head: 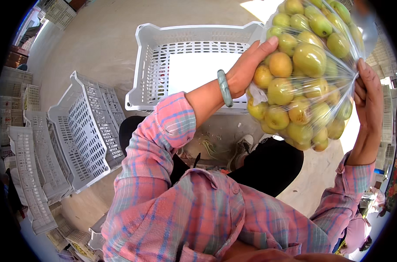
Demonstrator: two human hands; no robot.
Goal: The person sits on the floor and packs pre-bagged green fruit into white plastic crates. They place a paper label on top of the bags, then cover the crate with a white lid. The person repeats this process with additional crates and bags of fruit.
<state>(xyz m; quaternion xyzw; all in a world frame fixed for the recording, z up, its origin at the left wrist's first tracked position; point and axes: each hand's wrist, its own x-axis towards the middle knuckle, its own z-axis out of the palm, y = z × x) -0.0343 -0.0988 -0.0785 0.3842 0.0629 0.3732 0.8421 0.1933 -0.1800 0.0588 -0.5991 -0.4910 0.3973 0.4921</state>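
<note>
A clear plastic bag (296,77) full of yellow-green fruits, possibly jujubes, is raised at the upper right. My left hand (250,67), with a grey-green bangle (224,88) at the wrist, holds the bag's left side, its thumb pressed on the plastic. My right hand (368,93) grips the gathered neck of the bag, where the film is pulled into tight creases. Some fruits show brown or orange patches. Below and left of the bag is a white slatted plastic crate (145,62) with a white sheet (195,70) on its bottom; the bag and my left arm hide its right part.
Another white crate (90,131) stands tilted on the left, beside further crates (37,173). Stacked crates (16,98) line the far left. Pale string (213,149) lies on the floor near my shoe (244,144). Another person (357,229) is at the lower right.
</note>
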